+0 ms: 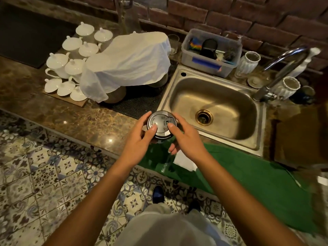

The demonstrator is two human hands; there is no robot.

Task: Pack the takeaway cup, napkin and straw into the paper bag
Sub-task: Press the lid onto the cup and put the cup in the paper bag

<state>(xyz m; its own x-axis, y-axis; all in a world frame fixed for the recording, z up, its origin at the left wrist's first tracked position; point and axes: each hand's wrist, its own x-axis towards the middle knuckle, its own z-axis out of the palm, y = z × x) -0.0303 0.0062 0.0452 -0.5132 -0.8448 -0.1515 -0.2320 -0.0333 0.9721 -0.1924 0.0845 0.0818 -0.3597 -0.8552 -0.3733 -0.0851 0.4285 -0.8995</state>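
Observation:
A takeaway cup (161,123) with a clear plastic lid stands at the counter's front edge, just left of the sink. My left hand (140,141) grips its left side, thumb pressing on the lid. My right hand (184,139) holds its right side, thumb also on the lid. A white napkin (185,161) lies on a green cloth (248,171) below my right hand. A clear-wrapped straw (166,163) lies beside the napkin. I see no paper bag.
A steel sink (213,107) with a tap (282,68) sits to the right. White lidded cups (71,68), a cloth-covered pile (129,61) on a black mat and a plastic tub (211,52) line the back. Patterned floor tiles lie below.

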